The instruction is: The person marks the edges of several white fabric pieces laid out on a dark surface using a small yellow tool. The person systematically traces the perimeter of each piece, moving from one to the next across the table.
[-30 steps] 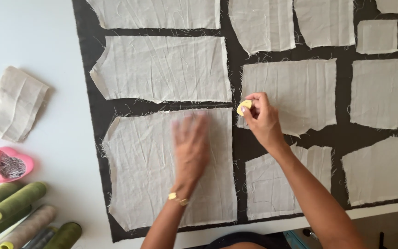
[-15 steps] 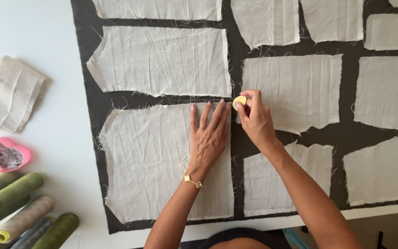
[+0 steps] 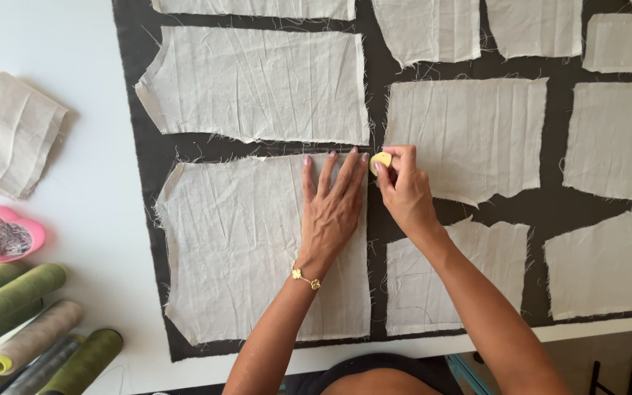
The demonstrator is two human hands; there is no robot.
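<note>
Head view, looking straight down at a white table (image 3: 74,44) covered by a dark fabric sheet (image 3: 378,95) with many pale cloth pieces laid out on it.

Left hand (image 3: 330,212): flat, fingers spread, nothing grasped. It presses down on the upper right corner of the large pale cloth piece (image 3: 257,249), fingertips at that piece's top edge.

Right hand (image 3: 404,194): pinching a small yellow chalk (image 3: 381,160) between thumb and fingertips. Chalk tip sits on the dark fabric in the narrow gap just beside the pale piece's right edge, near its top right corner and touching distance from the left fingertips.

Step in hand, as judged: marking an outline around the pale piece onto the dark sheet, with the chalk at the corner of the right edge.

Next move calls for: a steady line kept tight against the frayed edge, with the flat hand holding the cloth so it cannot creep.

Orientation: the pale piece's long axis runs toward and away from the person; its right edge is straight, its upper left corner is cut at a slant. Chalk is too small to tell its axis.

Also present: a folded cloth scrap (image 3: 16,135), a pink heart-shaped pin dish (image 3: 3,234), and green and grey thread spools (image 3: 31,329) at the left.
</note>
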